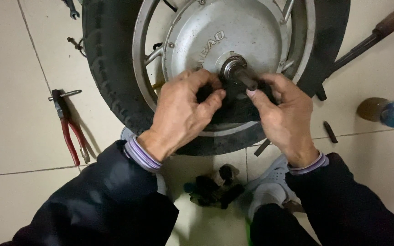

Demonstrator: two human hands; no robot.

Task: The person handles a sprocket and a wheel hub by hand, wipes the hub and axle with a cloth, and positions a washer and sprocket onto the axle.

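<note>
We see the wheel [215, 59] lying flat on the tiled floor [14, 91], axle [242, 75] pointing up, so both hands reach it. The left hand [183, 109] and right hand [283, 109] pinch narrowly around a dark part at the axle's base; red-handled pliers [71, 132] lie left, within reach.

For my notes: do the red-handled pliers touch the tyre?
Apart. The head view shows bare floor tile between the pliers and the tyre.
</note>
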